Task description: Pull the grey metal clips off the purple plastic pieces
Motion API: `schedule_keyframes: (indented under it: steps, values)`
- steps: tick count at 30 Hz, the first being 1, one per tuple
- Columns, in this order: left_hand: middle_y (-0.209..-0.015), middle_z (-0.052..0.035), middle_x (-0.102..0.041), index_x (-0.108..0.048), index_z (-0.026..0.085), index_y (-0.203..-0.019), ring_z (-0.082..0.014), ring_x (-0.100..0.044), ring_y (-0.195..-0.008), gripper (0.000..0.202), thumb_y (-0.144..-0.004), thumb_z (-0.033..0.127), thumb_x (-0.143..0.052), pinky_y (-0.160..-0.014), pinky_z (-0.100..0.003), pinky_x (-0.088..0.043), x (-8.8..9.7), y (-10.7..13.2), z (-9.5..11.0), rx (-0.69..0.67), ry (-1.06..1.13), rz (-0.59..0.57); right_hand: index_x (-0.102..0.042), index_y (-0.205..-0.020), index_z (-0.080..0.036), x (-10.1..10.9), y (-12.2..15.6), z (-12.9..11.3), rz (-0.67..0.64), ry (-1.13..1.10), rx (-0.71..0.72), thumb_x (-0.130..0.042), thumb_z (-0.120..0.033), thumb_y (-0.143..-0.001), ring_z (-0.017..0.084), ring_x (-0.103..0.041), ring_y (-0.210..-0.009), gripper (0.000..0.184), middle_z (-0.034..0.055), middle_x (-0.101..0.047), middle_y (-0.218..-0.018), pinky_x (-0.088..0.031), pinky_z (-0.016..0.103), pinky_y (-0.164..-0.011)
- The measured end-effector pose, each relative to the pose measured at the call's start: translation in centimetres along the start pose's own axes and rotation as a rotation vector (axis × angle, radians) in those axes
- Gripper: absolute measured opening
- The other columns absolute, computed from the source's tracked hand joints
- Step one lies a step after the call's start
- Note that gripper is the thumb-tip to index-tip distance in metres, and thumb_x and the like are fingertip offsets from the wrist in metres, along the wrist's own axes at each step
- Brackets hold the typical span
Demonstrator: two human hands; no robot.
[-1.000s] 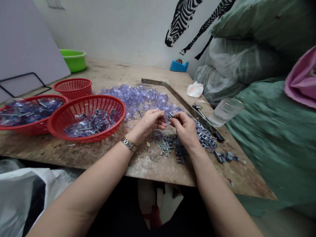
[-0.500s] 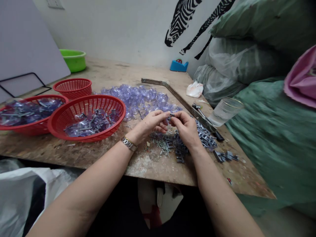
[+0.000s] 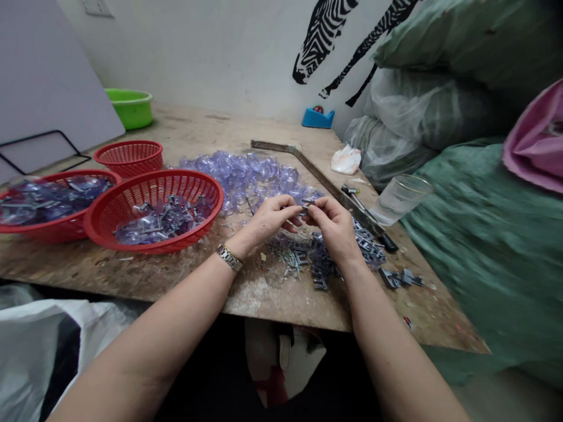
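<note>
Over the middle of the table my left hand and my right hand meet at their fingertips. Between them they pinch a small grey plastic part, mostly covered by the fingers. Beneath and beside my right hand lies a pile of grey plastic parts. Small pale scraps are scattered under my left hand. Behind the hands spreads a heap of clear purplish plastic pieces. To the left, a red basket holds clear and grey pieces together.
Another filled red basket and a smaller red basket stand at left, near a green basin. A bent metal strip, a black-handled tool and a glass lie at right. Green sacks crowd the table's right edge.
Both hands stay at nearly the same spot. The fingers have shifted slightly around the grey part, and more of it shows between the fingertips.
</note>
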State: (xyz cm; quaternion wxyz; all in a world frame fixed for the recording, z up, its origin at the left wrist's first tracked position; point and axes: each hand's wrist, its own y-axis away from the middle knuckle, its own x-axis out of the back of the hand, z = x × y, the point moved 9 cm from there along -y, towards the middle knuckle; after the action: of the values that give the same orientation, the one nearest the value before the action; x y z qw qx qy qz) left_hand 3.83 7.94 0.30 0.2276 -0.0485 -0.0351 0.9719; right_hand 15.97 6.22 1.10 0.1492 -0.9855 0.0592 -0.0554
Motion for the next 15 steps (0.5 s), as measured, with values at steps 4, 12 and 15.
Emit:
schedule_keyframes:
  steps: [4,12,15]
  values:
    - [-0.064,-0.0003,-0.062,-0.052,0.012,-0.074,-0.0081,-0.063,-0.056,0.020,-0.088,0.022,-0.062,-0.058,-0.019,-0.052,0.1,0.1,-0.7,0.092,0.195,0.002,-0.053,-0.074,-0.022,0.3,-0.1,0.0,0.020,0.007,-0.007,-0.069,-0.048,-0.072,0.013,-0.060,-0.063,0.030,-0.0031,-0.057,-0.066,-0.051,0.027,-0.062]
    - [-0.065,0.0000,-0.064,-0.051,0.012,-0.075,-0.0064,-0.062,-0.051,0.021,-0.091,0.022,-0.060,-0.055,-0.017,-0.052,0.7,-0.2,-1.7,0.136,0.318,0.029,-0.054,-0.074,-0.022,0.5,-0.1,0.2,0.041,-0.001,-0.026,-0.071,-0.046,-0.069,0.012,-0.060,-0.063,0.029,-0.0033,-0.057,-0.067,-0.052,0.027,-0.063]
    - [-0.063,0.0008,-0.063,-0.051,0.012,-0.075,-0.0061,-0.062,-0.049,0.021,-0.091,0.022,-0.060,-0.054,-0.017,-0.051,0.6,-0.2,-1.7,0.152,0.321,0.039,-0.054,-0.073,-0.022,0.1,0.0,0.2,0.028,0.002,-0.020,-0.070,-0.046,-0.069,0.012,-0.059,-0.062,0.029,-0.0037,-0.056,-0.065,-0.050,0.026,-0.061]
